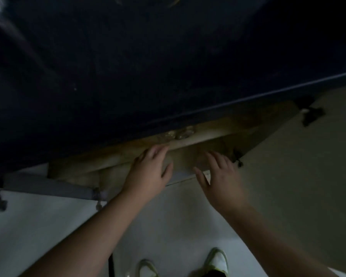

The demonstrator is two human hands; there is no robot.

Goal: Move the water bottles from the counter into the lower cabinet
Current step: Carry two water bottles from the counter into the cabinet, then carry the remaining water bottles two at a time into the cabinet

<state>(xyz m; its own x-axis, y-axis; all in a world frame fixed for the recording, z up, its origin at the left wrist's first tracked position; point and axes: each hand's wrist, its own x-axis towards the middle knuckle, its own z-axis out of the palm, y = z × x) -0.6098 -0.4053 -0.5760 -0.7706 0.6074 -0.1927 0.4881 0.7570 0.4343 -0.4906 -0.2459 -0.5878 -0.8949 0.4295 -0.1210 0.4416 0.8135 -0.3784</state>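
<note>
From the head view, your left hand [150,172] and right hand [220,176] both hang empty, fingers [158,151] loosely spread, at the mouth of the lower cabinet [188,154] under the dark table [128,76]. Water bottles [180,133] show dimly on the shelf inside, just beyond your left fingertips. Mind the open door [298,156] at your right, and check by touch that the bottles stand upright, since the dim light hides much.
</note>
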